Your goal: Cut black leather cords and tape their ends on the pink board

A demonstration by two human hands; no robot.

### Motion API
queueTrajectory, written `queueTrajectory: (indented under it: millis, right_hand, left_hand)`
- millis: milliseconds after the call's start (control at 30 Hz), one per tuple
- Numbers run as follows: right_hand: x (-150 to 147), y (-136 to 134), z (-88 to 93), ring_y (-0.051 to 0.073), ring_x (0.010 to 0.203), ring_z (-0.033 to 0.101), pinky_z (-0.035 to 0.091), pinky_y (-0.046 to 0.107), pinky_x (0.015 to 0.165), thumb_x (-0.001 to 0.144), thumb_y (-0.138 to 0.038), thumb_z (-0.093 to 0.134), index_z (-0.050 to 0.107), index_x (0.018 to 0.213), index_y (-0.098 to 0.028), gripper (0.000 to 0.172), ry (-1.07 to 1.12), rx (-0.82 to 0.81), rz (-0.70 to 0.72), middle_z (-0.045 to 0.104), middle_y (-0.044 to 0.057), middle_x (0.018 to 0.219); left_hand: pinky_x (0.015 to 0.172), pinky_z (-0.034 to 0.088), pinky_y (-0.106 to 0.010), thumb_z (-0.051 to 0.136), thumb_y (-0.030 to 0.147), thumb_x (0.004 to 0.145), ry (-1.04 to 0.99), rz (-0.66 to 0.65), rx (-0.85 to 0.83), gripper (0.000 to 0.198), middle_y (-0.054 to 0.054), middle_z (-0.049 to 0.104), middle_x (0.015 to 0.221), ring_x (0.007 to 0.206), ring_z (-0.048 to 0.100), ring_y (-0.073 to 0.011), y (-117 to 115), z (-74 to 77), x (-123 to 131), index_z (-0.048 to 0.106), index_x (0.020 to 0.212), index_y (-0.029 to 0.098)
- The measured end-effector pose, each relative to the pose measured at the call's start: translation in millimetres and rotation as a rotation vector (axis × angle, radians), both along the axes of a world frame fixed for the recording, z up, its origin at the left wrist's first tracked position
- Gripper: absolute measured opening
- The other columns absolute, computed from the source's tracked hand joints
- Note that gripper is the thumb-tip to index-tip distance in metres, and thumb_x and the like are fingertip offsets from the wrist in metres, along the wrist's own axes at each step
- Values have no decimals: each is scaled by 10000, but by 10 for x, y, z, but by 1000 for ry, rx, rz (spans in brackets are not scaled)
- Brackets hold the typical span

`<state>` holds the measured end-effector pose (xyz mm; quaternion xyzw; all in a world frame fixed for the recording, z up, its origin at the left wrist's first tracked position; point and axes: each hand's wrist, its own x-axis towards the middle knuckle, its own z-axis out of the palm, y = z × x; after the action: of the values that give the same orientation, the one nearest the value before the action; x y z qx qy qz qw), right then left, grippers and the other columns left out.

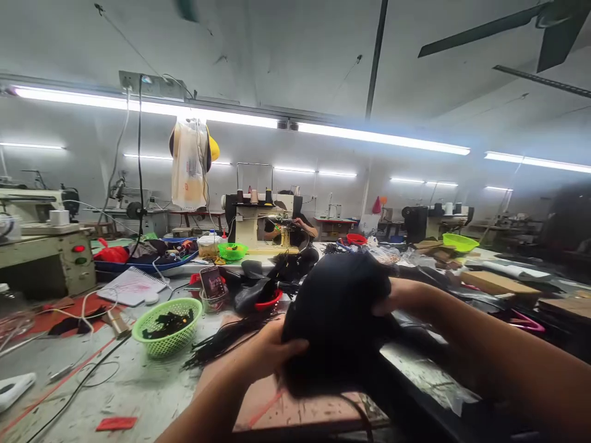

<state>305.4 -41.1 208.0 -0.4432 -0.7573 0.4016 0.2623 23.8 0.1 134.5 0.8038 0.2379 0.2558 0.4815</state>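
Black cloth bundle [337,320] was squeezed by the closed left hand [272,354] and right hand [392,296] above the desk [138,387], and might slip if either grip loosened.

You are looking at a black piece [337,320], plain and matte, with no pattern showing. Beneath it a board [305,409] is showing pinkish brown with a red streak. The tabletop [138,394] is showing pale grey, speckled, with thin red lines crossing it. The latticed basket [161,347] is glowing lime green around black scraps [168,321]. A red scrap [116,423] is lying nearby. Farther back, a bowl [232,250] is shining bright green, a tray [138,267] is showing blue, and a far basket [459,242] is gleaming yellow-green.
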Motion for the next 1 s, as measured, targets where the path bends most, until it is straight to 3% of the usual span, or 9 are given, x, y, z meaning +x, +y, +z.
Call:
queueTrajectory:
  millis: [167,333,500,567,633,700,800,900,1000]
  right_hand:
    - [56,-165,-77,296,1107,492,333,404,953,610,-616,588,576,1100,-121,698,158,-257,241,597,120,1112]
    - [-126,143,-208,247,887,608,453,371,804,632,-537,608,596,1012,-136,553,371,-87,1,653,92,948]
    - [-460,249,-187,160,596,580,463,270,537,627,-315,657,606,750,-158,206,-235,338,-207,637,20,679]
    - [-658,116,-230,152,614,580,431,255,526,686,-158,561,598,731,-167,59,-565,693,-216,653,61,825]
    - [-826,-35,-309,159,621,596,388,246,487,651,-56,502,589,767,-169,184,-817,902,-114,626,104,1001]
    - [-899,-121,-399,155,531,586,308,233,413,590,-33,506,562,746,-177,220,-962,891,-1,652,82,874]
    - [-832,-110,-554,134,403,530,213,233,379,572,17,487,502,696,-185,237,-1036,812,-81,587,-7,539]
    - [-754,-107,-809,129,356,505,186,243,367,565,40,472,489,707,-176,259,-1062,847,-131,560,-21,471]
    - [-831,-211,-1120,134,326,475,197,256,349,557,-32,511,482,660,-190,191,-1002,996,32,551,-27,458]
  left_hand:
    - [880,416,-343,559,190,662,130,147,-100,407,-17,661,1028,1009,556,-242,-200,-43,-27,566,1068,212]
    - [918,378,-327,506,151,666,174,236,99,397,-9,646,1077,1020,552,-228,-111,-218,39,586,1046,235]
    - [961,347,-358,471,124,672,125,226,100,445,-7,606,1150,1085,511,-220,-53,-290,47,560,1090,250]
    - [967,351,-370,468,109,658,69,228,-56,498,-6,599,1161,1106,500,-211,-50,-289,30,522,1134,243]
    - [964,361,-374,473,106,645,37,248,-179,508,-3,599,1160,1109,500,-208,-41,-291,4,518,1132,241]
    - [955,372,-373,478,110,642,23,260,-195,467,-1,603,1153,1101,506,-213,-13,-312,-33,554,1083,245]
    - [944,380,-372,499,125,649,30,282,-100,392,-2,627,1106,1080,517,-223,51,-389,-99,595,1007,252]
    - [912,406,-374,500,161,688,-6,323,-107,292,-16,652,1035,1019,554,-223,74,-480,-134,604,952,229]
    - [845,454,-360,486,160,706,-86,329,-210,249,-14,667,978,948,586,-215,17,-527,-110,589,926,214]
